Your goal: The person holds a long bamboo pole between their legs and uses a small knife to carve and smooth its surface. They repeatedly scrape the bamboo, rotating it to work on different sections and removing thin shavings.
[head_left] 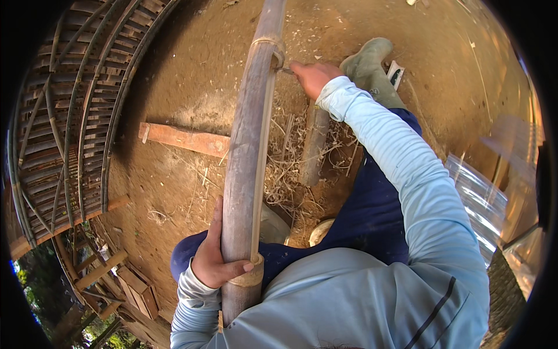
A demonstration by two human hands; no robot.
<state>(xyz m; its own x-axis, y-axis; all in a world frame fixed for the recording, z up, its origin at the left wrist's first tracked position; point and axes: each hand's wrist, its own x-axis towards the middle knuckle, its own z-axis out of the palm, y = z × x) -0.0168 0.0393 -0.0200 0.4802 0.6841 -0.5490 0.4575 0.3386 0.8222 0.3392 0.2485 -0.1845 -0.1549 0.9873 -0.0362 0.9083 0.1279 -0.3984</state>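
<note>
A: Where is the bamboo pole (239,157), and what do your hands have of it?

B: It runs away from you, its near end beside your left hand (216,264) and its far end out of view. That hand is part-closed round it: one digit crosses the top, another lies along the left side, and the rest are hidden. Your right hand (317,79) is curled tight, seemingly round a thin dark tool (285,71) whose exposed part meets the pole's right edge, just left of your knuckles, by the upper joint. Most of that tool is hidden in your grip.

A: What could go wrong for you?

B: Pressing hard at that joint could make the tool skid, since the pole is round. Your left fingers sit well back from it, so the pole might roll or swing there. Your boot (372,65) is just beyond your right fingers; a slip that way could reach it. The raw edge might nick you too.
</note>
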